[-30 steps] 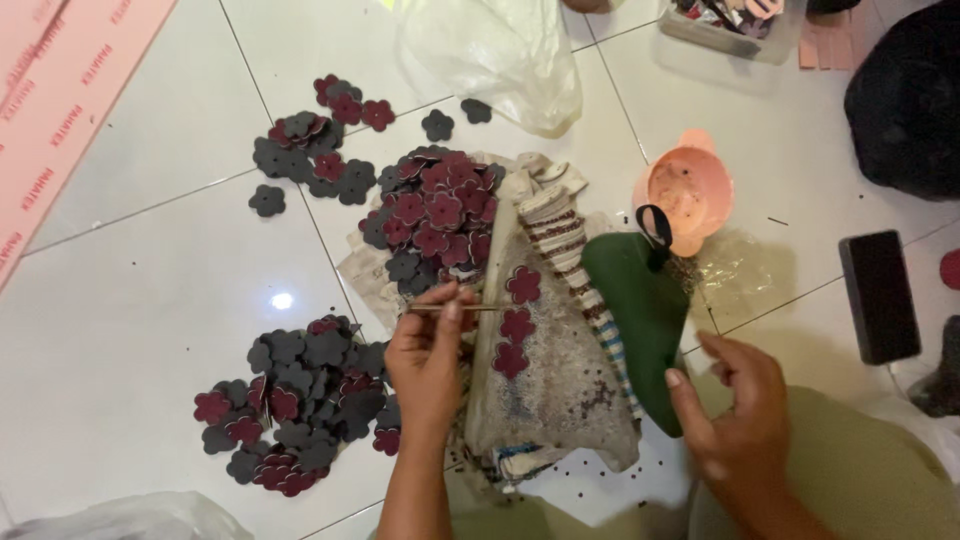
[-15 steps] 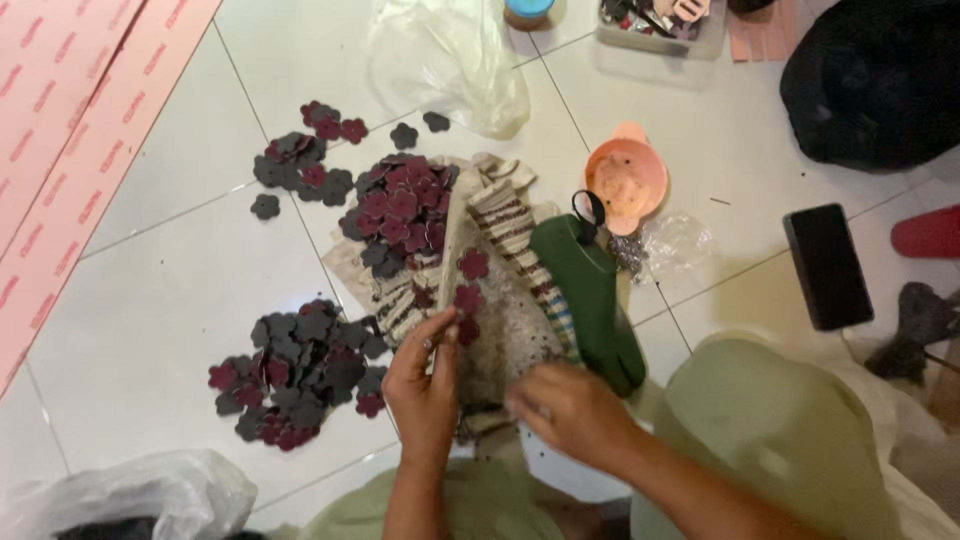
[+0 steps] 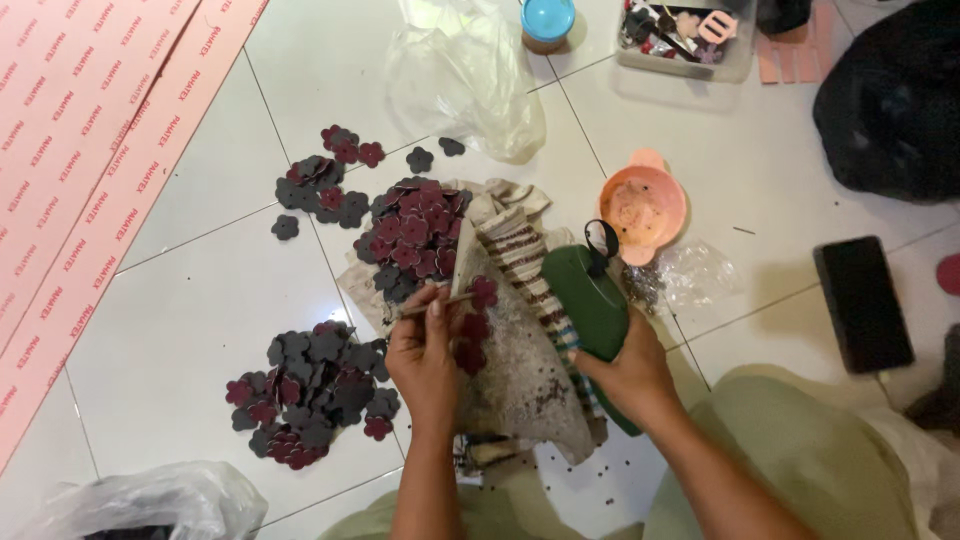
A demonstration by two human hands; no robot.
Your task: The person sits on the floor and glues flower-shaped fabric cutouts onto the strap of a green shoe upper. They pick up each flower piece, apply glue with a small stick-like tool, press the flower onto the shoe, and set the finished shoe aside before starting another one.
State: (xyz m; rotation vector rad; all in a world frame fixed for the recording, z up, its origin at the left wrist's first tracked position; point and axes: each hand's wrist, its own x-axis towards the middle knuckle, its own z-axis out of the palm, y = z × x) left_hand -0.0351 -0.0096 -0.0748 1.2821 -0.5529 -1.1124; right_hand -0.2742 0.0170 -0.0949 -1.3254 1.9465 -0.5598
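A: Head view: a thin stick (image 3: pixel 440 303) is pinched between the fingertips of the left hand (image 3: pixel 425 360), its tip laid against a maroon flower cutout (image 3: pixel 484 292). What is gripped by the right hand (image 3: pixel 630 372)?

B: A dark green block (image 3: pixel 590 310) is clasped there, fingers wrapped round its lower end, just beside a grey speckled cloth (image 3: pixel 520 370) spread on the floor tiles (image 3: pixel 200 300). A striped cloth (image 3: pixel 520 250) is tucked under it.

A: How much can be judged as done?

B: A column of maroon cutouts (image 3: pixel 470 335) is already laid down the grey cloth, touching one another. That part may be judged started, no more. A large heap (image 3: pixel 415 235) rests just above the cloth, a second pile (image 3: pixel 310 390) lies to the left of the left hand, and a smaller scatter (image 3: pixel 325 180) is seen farther up. Most pieces appear untouched, so a good deal seems left.

A: And around the work?

B: An orange bowl (image 3: pixel 642 207) is set near the block's top, a black phone (image 3: pixel 862 303) well apart to the right, a clear plastic bag (image 3: pixel 465 75) above, pink sheets (image 3: pixel 90 150) at the left edge. Whether the laid cutouts are fixed down cannot be told.
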